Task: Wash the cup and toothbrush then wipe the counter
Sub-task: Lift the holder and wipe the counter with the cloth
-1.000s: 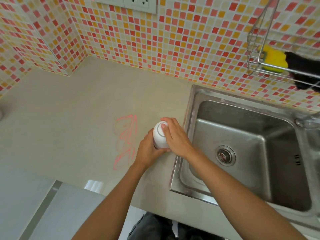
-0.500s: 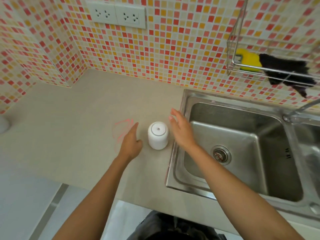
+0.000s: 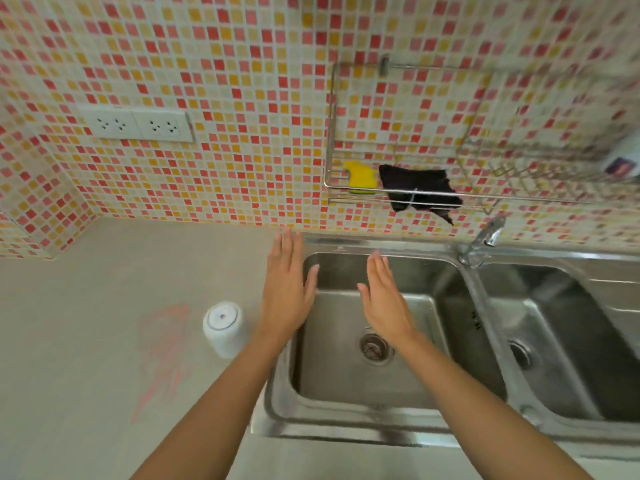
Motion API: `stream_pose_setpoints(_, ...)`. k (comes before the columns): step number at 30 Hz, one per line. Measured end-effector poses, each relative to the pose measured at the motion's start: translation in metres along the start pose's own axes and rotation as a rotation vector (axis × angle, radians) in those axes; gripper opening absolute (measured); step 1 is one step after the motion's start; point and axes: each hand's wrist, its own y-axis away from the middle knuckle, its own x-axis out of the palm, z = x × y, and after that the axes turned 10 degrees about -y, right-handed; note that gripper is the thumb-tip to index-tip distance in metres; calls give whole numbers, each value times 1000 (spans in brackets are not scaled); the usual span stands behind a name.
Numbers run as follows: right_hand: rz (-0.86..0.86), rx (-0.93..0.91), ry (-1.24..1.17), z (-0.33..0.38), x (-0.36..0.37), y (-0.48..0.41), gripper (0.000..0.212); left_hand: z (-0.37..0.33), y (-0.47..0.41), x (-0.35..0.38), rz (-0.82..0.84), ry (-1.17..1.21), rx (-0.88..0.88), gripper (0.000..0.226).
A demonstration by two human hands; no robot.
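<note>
Both hands, left and right, have left the cup, flat and empty; a returning left forearm could topple it.

Left grip, right grip flat, empty

One cup and one red scribble are on the counter. There are two hands, the left hand and the right hand, two sink basins, one faucet, two sockets, and one rack with one sponge and one cloth.
</note>
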Motion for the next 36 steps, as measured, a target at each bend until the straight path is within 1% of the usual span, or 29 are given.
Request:
stream_pose_setpoints(2, -103, -50, -10, 2, -31, -7, 58, -31, -27, 4, -8, -25, 76, 64)
stream_pose_setpoints(4, -198, -148, -17, 8, -61, -11, 54, -59, -55, 3, -19, -63, 137, 64)
stream_pose_setpoints(6, -261, -262, -38, 16, -89, -18, 51, -81, -83, 1, -27, -118, 173, 64)
stream_pose_setpoints(8, -304, -336, -35, 23, -111, -34, 50, -95, -108, -1, -29, -164, 175, 64)
stream_pose_setpoints(10, -353, -350, 0, 28, -130, -59, 50, -102, -127, 1, -10, -212, 164, 65)
stream_pose_setpoints(12, -358, -294, 44, 28, -147, -88, 51, -104, -140, 8, -2, -271, 146, 66)
stream_pose_setpoints(15, -250, -133, 81, 23, -161, -125, 62, -102, -145, 16, -14, -345, 128, 67)
stream_pose_setpoints(17, -113, -3, 90, 19, -165, -147, 78, -104, -145, 17, -12, -359, 126, 68)
stream_pose_setpoints(19, 18, 128, 46, 18, -166, -163, 91, -105, -147, 15, -18, -353, 129, 70)
stream_pose_setpoints(21, 110, 213, 28, 21, -168, -171, 93, -106, -147, 14, -15, -337, 133, 72)
stream_pose_setpoints(22, 143, 234, 66, 23, -170, -174, 89, -106, -147, 13, -10, -329, 134, 72)
stream_pose_setpoints(24, 175, 227, 177, 21, -171, -183, 69, -106, -147, 13, 0, -322, 134, 73)
stream_pose_setpoints(26, 150, 217, 248, 15, -169, -191, 51, -107, -147, 11, 17, -314, 131, 74)
stream_pose_setpoints(28, 100, 215, 294, 9, -168, -195, 40, -107, -147, 10, 34, -312, 122, 74)
stream_pose_setpoints(32, 66, 116, 348, -2, -174, -198, 25, -107, -147, 9, 68, -304, 106, 72)
stream_pose_setpoints(34, 27, 84, 282, -8, -176, -198, 23, -107, -144, 8, 87, -290, 105, 75)
stream_pose_setpoints(36, -51, 47, 198, -10, -177, -195, 24, -105, -134, 3, 106, -251, 122, 77)
